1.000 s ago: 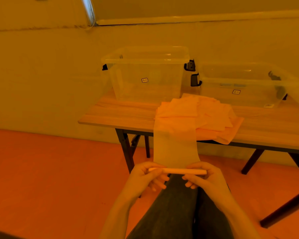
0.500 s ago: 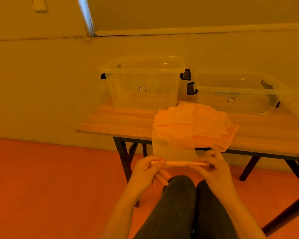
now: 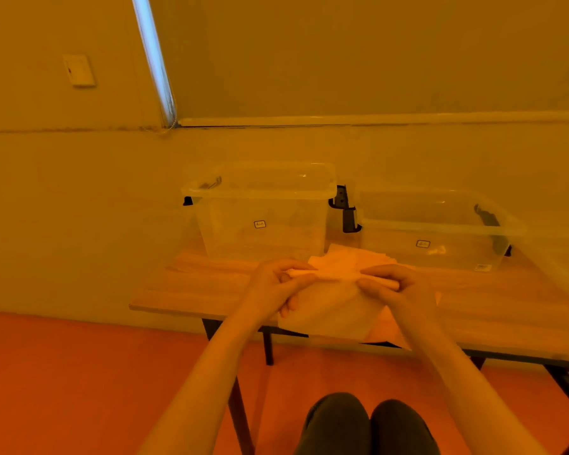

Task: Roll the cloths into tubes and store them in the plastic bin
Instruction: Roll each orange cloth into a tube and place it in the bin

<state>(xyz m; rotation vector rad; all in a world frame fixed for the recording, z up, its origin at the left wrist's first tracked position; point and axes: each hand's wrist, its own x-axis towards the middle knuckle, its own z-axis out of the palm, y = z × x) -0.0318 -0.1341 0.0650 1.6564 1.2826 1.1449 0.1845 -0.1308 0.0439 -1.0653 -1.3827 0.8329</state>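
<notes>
Head view. A pale cloth (image 3: 334, 307) is being held up in front of the table (image 3: 191, 287); its top edge is forming a thin rolled tube running from 9 to 3 o'clock between the hands, and its unrolled part is hanging below as a flat sheet. The left hand (image 3: 276, 287) is pinching the tube's left end with curled fingers and thumb; the right hand (image 3: 398, 287) is pinching the right end the same way. Just beyond the hands, toward 12 o'clock, a pile of flat cloths (image 3: 345, 259) is lying on the table, partly hidden by the held cloth.

Two clear plastic bins are standing at the back of the table. The tall bin (image 3: 263, 211) is sitting at 11 o'clock from the hands, the low bin (image 3: 437, 228) at 1 o'clock, with dark latches between them; no cloth is showing through either wall, though glare is making the contents hard to judge.

The hanging sheet is crossing the table's near edge. Bare tabletop is lying at 9 o'clock of the hands, up to the left edge. Orange floor (image 3: 79, 382) is spreading at 7 o'clock, and the person's knees (image 3: 368, 425) are showing at 6 o'clock
</notes>
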